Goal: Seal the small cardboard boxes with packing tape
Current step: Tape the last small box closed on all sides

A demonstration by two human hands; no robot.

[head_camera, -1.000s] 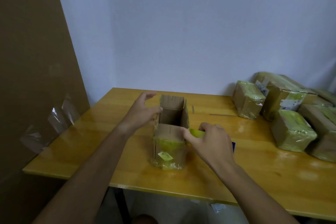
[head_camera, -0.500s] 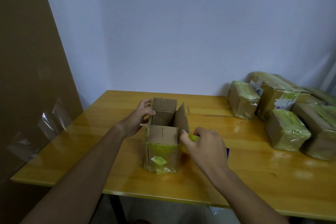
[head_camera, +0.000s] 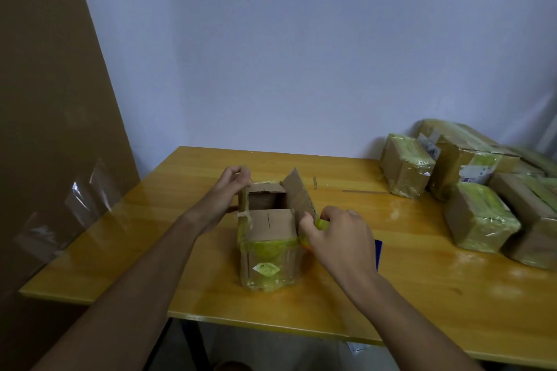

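I am reaching both forearms out over the yellow wooden counter [head_camera: 422, 289], where the small brown cardboard box wrapped in yellowish tape [head_camera: 268, 247] is standing near the front edge, top open. My left hand [head_camera: 224, 193] is pinching its upright left flap with curled fingers. My right hand [head_camera: 340, 238], fingers curled, is gripping a yellow-green tape roll [head_camera: 321, 224] against the tilted right flap.

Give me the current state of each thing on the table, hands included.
Small brown cardboard box: upright, top open, near flap folded down.
Left hand: pinching left flap.
Right hand: gripping right flap.
Pile of yellow-taped cardboard boxes: closed, taped.
Yellow wooden table: bearing all boxes.
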